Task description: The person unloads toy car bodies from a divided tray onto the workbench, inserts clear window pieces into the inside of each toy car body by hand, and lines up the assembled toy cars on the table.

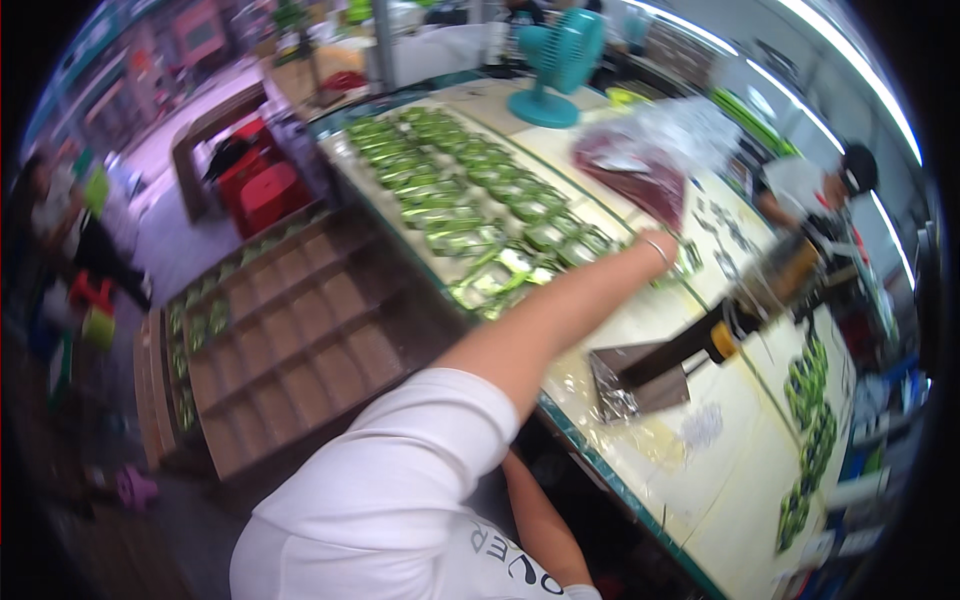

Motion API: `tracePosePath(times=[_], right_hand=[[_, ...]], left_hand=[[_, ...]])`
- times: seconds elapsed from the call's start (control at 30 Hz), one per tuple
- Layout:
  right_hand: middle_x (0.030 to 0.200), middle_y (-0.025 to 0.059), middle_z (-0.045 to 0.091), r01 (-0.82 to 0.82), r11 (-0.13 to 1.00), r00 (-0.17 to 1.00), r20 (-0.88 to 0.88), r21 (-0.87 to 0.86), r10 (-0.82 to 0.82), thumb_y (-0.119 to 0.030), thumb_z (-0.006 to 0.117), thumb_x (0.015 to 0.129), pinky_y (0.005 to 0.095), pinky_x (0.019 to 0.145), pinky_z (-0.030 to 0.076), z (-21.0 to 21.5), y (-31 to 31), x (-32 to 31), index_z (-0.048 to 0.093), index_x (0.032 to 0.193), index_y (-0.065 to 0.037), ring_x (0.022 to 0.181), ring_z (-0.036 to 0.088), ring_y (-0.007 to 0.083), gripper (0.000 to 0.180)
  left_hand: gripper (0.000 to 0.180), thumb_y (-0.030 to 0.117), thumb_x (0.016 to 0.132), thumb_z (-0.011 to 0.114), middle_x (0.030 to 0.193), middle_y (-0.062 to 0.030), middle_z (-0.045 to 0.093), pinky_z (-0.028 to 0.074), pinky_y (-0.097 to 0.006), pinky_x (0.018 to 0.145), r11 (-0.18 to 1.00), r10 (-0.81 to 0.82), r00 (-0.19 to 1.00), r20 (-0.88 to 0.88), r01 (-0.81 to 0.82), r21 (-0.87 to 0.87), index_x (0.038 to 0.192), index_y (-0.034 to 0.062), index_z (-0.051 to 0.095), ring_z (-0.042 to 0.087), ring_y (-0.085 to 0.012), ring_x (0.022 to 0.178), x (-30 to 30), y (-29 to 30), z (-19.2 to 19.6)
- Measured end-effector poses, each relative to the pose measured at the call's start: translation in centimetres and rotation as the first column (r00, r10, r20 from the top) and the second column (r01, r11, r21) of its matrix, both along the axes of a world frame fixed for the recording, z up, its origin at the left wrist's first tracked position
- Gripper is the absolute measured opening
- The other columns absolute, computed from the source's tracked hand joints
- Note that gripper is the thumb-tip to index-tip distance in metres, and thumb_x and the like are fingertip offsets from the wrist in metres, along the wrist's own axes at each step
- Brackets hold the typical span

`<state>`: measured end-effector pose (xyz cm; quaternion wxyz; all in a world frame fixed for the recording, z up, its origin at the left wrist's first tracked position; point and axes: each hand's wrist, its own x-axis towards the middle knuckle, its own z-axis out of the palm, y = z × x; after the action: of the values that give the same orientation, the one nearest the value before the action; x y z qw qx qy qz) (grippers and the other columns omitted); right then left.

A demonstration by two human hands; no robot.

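Gripping something? We cannot tell: our left hand (672,250) blurs beside shiny green packets (470,195), which run in long rows toward the teal fan (556,62).

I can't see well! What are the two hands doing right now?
Left hand: reaching to the green packets; open or closed cannot be told.
Right hand: not in view.
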<state>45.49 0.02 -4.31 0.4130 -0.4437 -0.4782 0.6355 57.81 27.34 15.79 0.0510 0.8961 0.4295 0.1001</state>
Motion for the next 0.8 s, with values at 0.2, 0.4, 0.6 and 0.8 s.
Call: tracePosePath(times=[0.2, 0.4, 0.6, 0.8], right_hand=[[0.090, 0.0076, 0.055, 0.052, 0.996, 0.996, 0.077, -0.072, -0.046, -0.003, 0.050, 0.077, 0.0256, 0.071, 0.043, 1.6, 0.3, 0.8, 0.048, 0.103, -0.002, 0.080, 0.053, 0.0142, 0.026], [0.089, 0.0111, 0.056, -0.014, 0.995, 1.000, 0.020, -0.099, 0.016, -0.006, 0.051, 0.077, 0.0258, 0.069, 0.043, 1.2, 1.3, 0.5, 0.049, 0.103, 0.000, 0.075, 0.055, 0.0161, 0.027], [0.087, 0.0116, 0.057, 0.036, 0.985, 0.998, -0.042, -0.170, -0.044, -0.008, 0.052, 0.078, 0.0259, 0.067, 0.044, 1.7, 1.3, -0.4, 0.049, 0.102, 0.001, 0.073, 0.055, 0.0168, 0.026], [0.085, 0.0106, 0.058, 0.043, 0.977, 0.998, -0.042, -0.211, -0.053, -0.009, 0.052, 0.078, 0.0257, 0.067, 0.044, 1.9, 2.0, -2.4, 0.050, 0.100, 0.001, 0.072, 0.055, 0.0167, 0.025]], left_hand=[[0.050, 0.044, 0.074, 0.047, 0.096, -0.0203, 0.055, 0.042, -0.037, 0.077, 0.982, -0.063, 0.902, 0.427, 0.131, -0.133, 0.091, -0.0012, 0.058, 0.053, -0.0338, 0.088, -2.3, -2.2, 4.6], [0.015, 0.017, 0.072, 0.052, 0.068, -0.0134, 0.056, 0.043, -0.035, 0.058, 0.744, -0.340, 0.527, 0.779, -0.356, 0.565, 0.069, 0.0047, 0.060, 0.054, -0.0286, 0.065, -31.0, 0.5, 5.6], [0.026, 0.029, 0.069, 0.059, 0.071, -0.0174, 0.055, 0.042, -0.042, 0.057, -0.069, 0.600, 0.062, 0.798, -0.989, 0.128, 0.072, 0.0035, 0.056, 0.054, -0.0334, 0.066, -65.5, -12.0, -7.3], [0.069, 0.054, 0.066, 0.055, 0.114, -0.0150, 0.045, 0.035, -0.038, 0.087, -0.381, 0.924, -0.381, 0.018, -0.924, -0.030, 0.110, 0.0026, 0.045, 0.040, -0.0279, 0.110, -71.7, -22.2, -14.5]])
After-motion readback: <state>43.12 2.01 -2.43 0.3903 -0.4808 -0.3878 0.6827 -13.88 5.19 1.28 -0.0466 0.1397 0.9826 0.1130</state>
